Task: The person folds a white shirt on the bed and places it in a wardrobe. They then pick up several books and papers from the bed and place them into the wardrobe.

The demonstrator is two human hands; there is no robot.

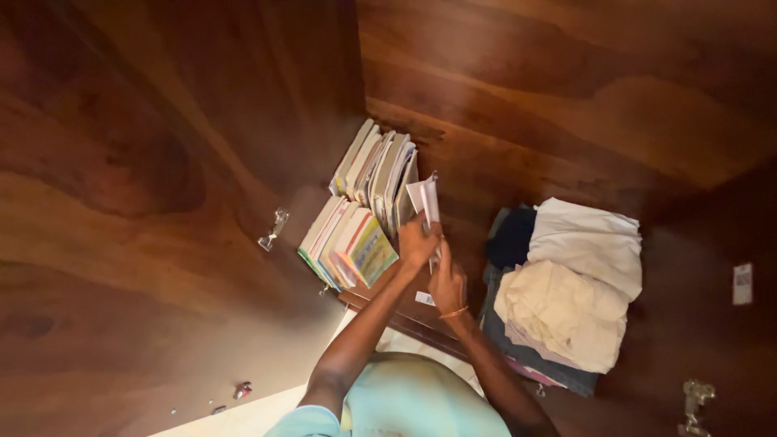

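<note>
Pale green cloth (421, 405) at six o'clock sits nearest the lens, and above it the left hand (417, 243) closes on a folded white paper (426, 198) beside the upright books (380, 174), the right hand (447, 283) just below. Judged from this, keeping the paper upright while sliding it along the books would serve best. Whether the right hand's fingers grip anything cannot be told, and the folded clothes (575, 283) at three o'clock cover what lies beneath.
</note>
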